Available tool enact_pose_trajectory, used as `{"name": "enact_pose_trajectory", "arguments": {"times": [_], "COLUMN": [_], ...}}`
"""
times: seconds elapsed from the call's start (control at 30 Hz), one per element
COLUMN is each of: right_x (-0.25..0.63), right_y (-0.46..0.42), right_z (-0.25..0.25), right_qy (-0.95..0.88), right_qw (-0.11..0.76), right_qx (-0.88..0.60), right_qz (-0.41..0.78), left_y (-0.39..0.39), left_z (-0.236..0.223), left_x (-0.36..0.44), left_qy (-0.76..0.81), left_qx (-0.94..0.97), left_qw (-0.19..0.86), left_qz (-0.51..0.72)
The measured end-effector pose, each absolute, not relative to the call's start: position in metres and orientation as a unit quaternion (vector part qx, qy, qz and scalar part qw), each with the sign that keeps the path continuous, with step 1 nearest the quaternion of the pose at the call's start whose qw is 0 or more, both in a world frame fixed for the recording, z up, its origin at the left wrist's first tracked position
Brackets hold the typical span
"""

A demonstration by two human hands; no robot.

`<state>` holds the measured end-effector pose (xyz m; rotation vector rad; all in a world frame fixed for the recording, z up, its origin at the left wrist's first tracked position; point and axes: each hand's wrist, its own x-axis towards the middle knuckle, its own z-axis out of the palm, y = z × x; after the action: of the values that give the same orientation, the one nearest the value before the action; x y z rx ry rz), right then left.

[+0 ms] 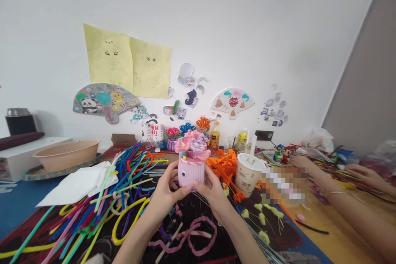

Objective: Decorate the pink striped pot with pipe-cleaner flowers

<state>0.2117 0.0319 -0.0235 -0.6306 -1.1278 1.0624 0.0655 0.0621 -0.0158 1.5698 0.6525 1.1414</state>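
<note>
Between both hands stands a small pink flower pot (191, 173) made of pipe cleaners, with a googly eye on its side and pink and lilac pipe-cleaner flowers (192, 142) on top. My left hand (170, 185) wraps its left side, thumb across the lower front. On the other side my right hand (213, 189) grips it, thumb also near the bottom. The far fingers of both hands are partly hidden behind the pot. Below the hands, a curled pink pipe cleaner (202, 235) lies on the dark mat (185, 214).
Many coloured pipe cleaners (80, 222) spread on the left beside white napkins (77, 183) and a tan bowl (66, 152). A paper drink cup (248, 173) with a straw stands right, next to orange pipe-cleaner pieces (222, 165). Another person's hands (363, 173) are at the far right.
</note>
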Motion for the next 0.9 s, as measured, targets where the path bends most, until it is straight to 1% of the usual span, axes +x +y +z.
{"name": "enact_pose_trajectory", "arguments": {"times": [0.07,0.13,0.3,0.37,0.57,0.77,0.9], "right_x": [0.214,0.214,0.209,0.207,0.197,0.183,0.179], "right_y": [0.031,0.032,0.041,0.042,0.039,0.037,0.034], "right_z": [-0.022,-0.024,-0.034,-0.035,-0.033,-0.042,-0.046], "right_qy": [-0.506,-0.501,-0.470,-0.470,-0.470,-0.485,-0.498], "right_qw": [0.673,0.684,0.733,0.741,0.748,0.742,0.729], "right_qx": [-0.279,-0.289,-0.305,-0.320,-0.379,-0.426,-0.438], "right_qz": [0.462,0.445,0.385,0.357,0.277,0.181,0.169], "left_y": [0.060,0.060,0.066,0.063,0.047,0.043,0.044], "left_z": [-0.014,-0.015,-0.023,-0.022,-0.016,-0.023,-0.021], "left_x": [0.064,0.063,0.062,0.064,0.081,0.098,0.094], "left_qy": [0.244,0.236,0.303,0.300,0.273,0.302,0.296], "left_qx": [0.637,0.641,0.695,0.706,0.650,0.624,0.597], "left_qw": [0.568,0.571,0.442,0.425,0.480,0.447,0.472], "left_qz": [0.461,0.455,0.480,0.481,0.522,0.566,0.577]}}
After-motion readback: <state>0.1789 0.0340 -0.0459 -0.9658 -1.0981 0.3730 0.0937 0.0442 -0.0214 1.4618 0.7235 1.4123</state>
